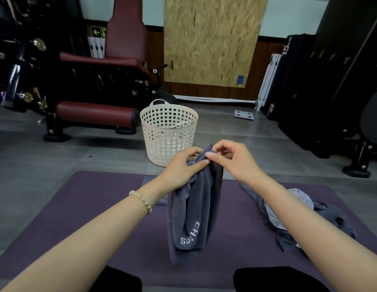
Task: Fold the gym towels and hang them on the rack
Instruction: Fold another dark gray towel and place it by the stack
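Dark grey terry towel with white stitched lettering (196, 207): held up in the air in front of the person, over the middle of the mat. It hangs in loose vertical folds; the lettering sits near the lower end and reads sideways. Lower hem appears to hang just above or at the mat; contact cannot be told.

Left hand (183, 165): fingers curled round the bunched top edge of the towel, thumb lying along the cloth. Grasping the towel. Pale bead bracelet (141, 200) on this wrist.

Right hand (231, 159): thumb and forefinger pinch the top corner of the same towel, other fingers bent above it. The two hands are touching or nearly so at the towel's top.

Purple exercise mat (78, 218): flat on the grey floor, under the towel and both forearms. On it:
- flat folded greyish cloth (153, 182) at the far edge, partly hidden behind the left hand
- loose heap of dark grey and pale lilac towels (322, 216) at the right, partly covered by the right forearm

Cream plastic laundry basket with heart-shaped holes (168, 131): upright on the floor just beyond the mat's far edge, behind the hands.

Beyond: dark red padded gym machine (111, 60) at the left, chipboard panel (210, 39) on the far wall, white radiator (269, 79) and black foam blocks marked 15cm (288, 70) at the right
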Demonstrator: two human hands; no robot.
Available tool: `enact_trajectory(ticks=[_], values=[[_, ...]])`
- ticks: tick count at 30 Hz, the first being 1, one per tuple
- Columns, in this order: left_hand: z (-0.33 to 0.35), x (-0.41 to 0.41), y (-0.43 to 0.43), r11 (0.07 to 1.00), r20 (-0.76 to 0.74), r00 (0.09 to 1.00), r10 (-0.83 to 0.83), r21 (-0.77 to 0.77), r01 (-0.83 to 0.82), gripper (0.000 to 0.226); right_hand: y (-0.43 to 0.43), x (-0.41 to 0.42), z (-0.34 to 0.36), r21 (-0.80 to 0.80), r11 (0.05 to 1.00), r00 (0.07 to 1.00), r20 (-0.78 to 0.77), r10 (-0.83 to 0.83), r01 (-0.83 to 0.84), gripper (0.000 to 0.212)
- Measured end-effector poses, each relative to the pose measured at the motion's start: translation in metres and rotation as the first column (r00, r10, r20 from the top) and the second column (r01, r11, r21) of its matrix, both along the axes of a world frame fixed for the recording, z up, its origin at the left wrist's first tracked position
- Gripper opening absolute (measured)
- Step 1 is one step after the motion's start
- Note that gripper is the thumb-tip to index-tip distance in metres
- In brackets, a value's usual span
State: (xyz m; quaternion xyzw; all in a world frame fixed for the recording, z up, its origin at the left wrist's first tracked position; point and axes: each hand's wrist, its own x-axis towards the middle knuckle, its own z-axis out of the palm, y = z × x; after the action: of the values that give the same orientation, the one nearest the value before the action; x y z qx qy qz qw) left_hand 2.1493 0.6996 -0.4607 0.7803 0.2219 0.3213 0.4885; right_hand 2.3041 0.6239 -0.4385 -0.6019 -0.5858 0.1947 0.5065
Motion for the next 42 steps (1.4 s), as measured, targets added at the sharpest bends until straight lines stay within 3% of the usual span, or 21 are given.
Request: enact_trajectory(ticks=[4,7,12,15,19,21,25,28,31,36,39,42], values=[[0.005,0.0,-0.002,0.997,-0.028,0.999,-0.047,0.067,0.048,0.017,-0.003,-0.001,0.002,0.108,0.994,1.0,0.02,0.001,-0.003,0.015],[0.008,-0.001,-0.001,0.996,-0.028,0.997,-0.072,0.047,0.073,0.017,-0.002,0.001,0.001,0.101,0.995,1.0,-0.001,-0.02,0.02,0.014],[0.011,-0.004,0.004,0.992,-0.049,0.996,-0.08,0.091,0.084,0.015,-0.002,0.009,0.01,-0.13,0.987,0.993,-0.077,0.089,-0.099,0.01],[0.007,-0.003,0.01,0.988,-0.129,0.989,-0.067,0.129,0.084,0.018,-0.001,0.012,0.014,-0.182,0.977,0.993,0.021,0.117,-0.111,0.006],[0.004,-0.014,0.034,0.973,-0.345,0.929,0.137,0.225,-0.06,0.029,0.001,0.033,0.006,-0.222,0.974,0.995,0.069,0.066,-0.049,0.01],[0.004,-0.03,0.052,0.94,-0.385,0.887,0.257,0.311,-0.138,0.035,-0.002,0.056,0.0,-0.248,0.969,0.998,0.061,0.023,-0.007,0.01],[-0.002,-0.069,0.088,0.851,-0.253,0.842,0.477,0.371,-0.37,0.042,-0.015,0.115,-0.017,-0.168,0.968,0.982,0.066,-0.178,0.187,0.017],[-0.01,-0.086,0.104,0.812,-0.126,0.822,0.555,0.295,-0.503,0.037,-0.029,0.149,-0.025,-0.066,0.94,0.942,0.026,-0.333,0.334,0.019],[-0.005,-0.087,0.104,0.834,-0.111,0.852,0.511,0.303,-0.461,0.024,-0.037,0.162,-0.024,-0.018,0.935,0.935,0.023,-0.354,0.355,0.02],[0.016,-0.086,0.098,0.895,-0.308,0.903,0.301,0.418,-0.156,0.026,-0.042,0.167,-0.016,0.013,0.929,0.922,0.113,-0.37,0.371,0.021],[0.021,-0.085,0.102,0.926,-0.288,0.915,0.282,0.33,-0.182,0.024,-0.043,0.167,-0.015,-0.003,0.927,0.92,0.126,-0.371,0.374,0.021],[0.021,-0.083,0.105,0.957,-0.245,0.926,0.286,0.112,-0.266,0.024,-0.041,0.164,-0.019,-0.036,0.93,0.931,0.016,-0.364,0.365,0.017]])
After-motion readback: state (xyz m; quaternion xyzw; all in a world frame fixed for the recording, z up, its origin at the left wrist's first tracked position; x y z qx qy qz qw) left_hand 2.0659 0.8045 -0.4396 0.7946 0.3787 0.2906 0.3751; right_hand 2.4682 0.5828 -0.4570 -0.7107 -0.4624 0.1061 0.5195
